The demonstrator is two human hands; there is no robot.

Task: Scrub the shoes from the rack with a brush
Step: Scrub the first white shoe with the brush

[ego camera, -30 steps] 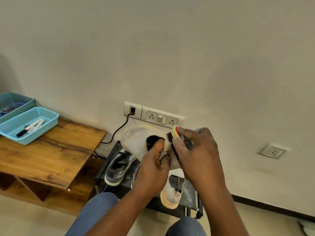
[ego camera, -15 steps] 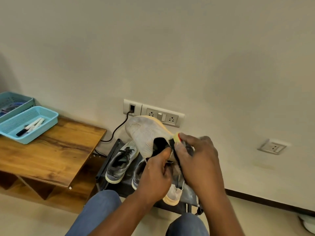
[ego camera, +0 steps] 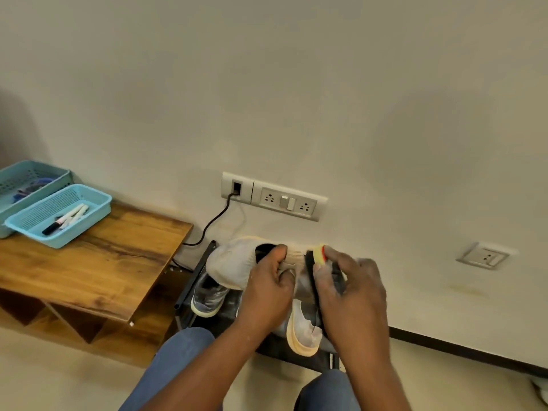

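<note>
A: What is held by the left hand?
B: A pale knit shoe is gripped at its opening, thumb at the collar, and is held above the dark rack.

A: And by the right hand?
B: A black-bristled brush with a yellow and red end is grasped and laid against the heel side of the shoe.

A: What is seen on the rack?
B: A grey sneaker and a second pale shoe are seen, beside a wooden bench.
</note>
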